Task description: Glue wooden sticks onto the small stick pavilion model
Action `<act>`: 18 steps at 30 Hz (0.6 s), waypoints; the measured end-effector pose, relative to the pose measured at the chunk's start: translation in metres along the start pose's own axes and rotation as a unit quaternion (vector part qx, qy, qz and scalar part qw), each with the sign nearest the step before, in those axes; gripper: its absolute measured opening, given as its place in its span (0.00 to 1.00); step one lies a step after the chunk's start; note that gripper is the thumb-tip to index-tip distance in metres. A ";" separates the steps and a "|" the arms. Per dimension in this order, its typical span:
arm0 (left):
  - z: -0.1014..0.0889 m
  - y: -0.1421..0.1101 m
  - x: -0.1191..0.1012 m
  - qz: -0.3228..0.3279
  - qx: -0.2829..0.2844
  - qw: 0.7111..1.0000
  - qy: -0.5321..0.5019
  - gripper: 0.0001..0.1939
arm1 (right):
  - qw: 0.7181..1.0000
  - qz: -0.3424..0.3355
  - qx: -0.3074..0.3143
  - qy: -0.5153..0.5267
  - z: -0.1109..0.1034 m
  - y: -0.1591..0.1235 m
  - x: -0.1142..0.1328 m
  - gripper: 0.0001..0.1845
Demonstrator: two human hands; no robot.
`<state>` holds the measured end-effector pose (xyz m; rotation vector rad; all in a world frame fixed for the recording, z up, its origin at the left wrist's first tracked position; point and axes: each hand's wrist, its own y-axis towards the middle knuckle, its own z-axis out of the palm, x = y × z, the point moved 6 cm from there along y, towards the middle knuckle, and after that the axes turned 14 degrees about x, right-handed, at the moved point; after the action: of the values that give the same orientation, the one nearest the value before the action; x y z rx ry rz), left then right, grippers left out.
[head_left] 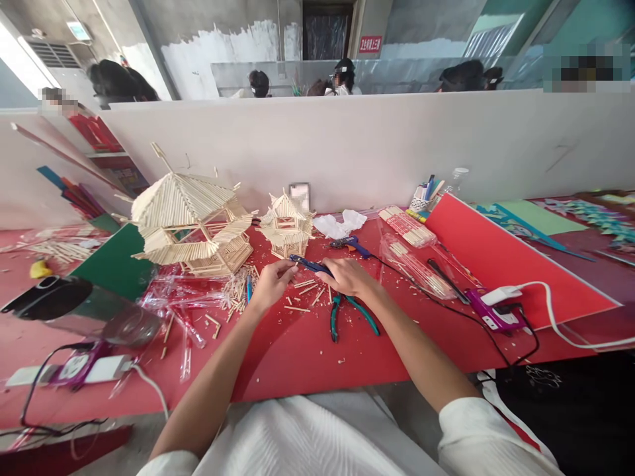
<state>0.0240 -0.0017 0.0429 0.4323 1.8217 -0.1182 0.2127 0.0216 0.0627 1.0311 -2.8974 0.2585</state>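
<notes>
My right hand [350, 276] is wrapped round a slim dark blue tool [311, 264] that looks like a utility knife, its tip pointing left. The fingers of my left hand [272, 283] are pinched at that tip, on what seems a short pale wooden stick, mostly hidden. Below my right hand, green-handled pliers [336, 320] lie with handles spread. Cut stick pieces [306, 291] are scattered between my hands. Beyond them stands a small stick pavilion [286, 225], with a larger stick pavilion [186, 211] to its left.
A blue glue gun [353, 245] lies behind my right hand, its cable running right. Packs of sticks [409, 228], a red board [496, 258] and a purple power strip [496, 311] are at right. A dark-lidded bottle [99, 311] lies at left. A white partition [377, 145] backs the table.
</notes>
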 end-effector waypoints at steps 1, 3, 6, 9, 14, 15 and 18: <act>-0.001 0.000 0.001 0.003 -0.006 1.000 -0.004 0.19 | 1.000 0.011 0.008 -0.016 0.000 0.001 0.001 0.25; -0.003 0.000 0.003 0.005 -0.014 1.000 -0.013 0.19 | 0.999 0.025 0.020 -0.043 0.000 0.003 0.002 0.27; -0.001 0.000 0.007 -0.001 -0.009 0.999 -0.038 0.19 | 0.998 0.026 0.029 -0.057 -0.001 0.002 0.004 0.28; 0.010 0.001 0.017 -0.030 0.018 0.996 -0.078 0.19 | 0.997 0.025 0.049 -0.062 0.002 -0.001 0.003 0.31; 0.028 0.002 0.038 -0.116 0.061 0.984 -0.124 0.14 | 0.994 0.023 0.088 -0.061 0.013 -0.004 -0.001 0.37; 0.028 0.002 0.041 -0.129 0.062 0.981 -0.129 0.14 | 0.994 0.024 0.094 -0.055 0.014 -0.003 -0.001 0.38; 0.016 0.000 0.044 -0.162 0.061 0.976 -0.134 0.12 | 0.993 0.016 0.109 -0.029 0.013 0.005 0.006 0.42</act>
<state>0.0284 0.0041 -0.0031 0.1900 1.6099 -0.4931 0.2044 0.0193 0.0498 1.0378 -2.9905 0.5678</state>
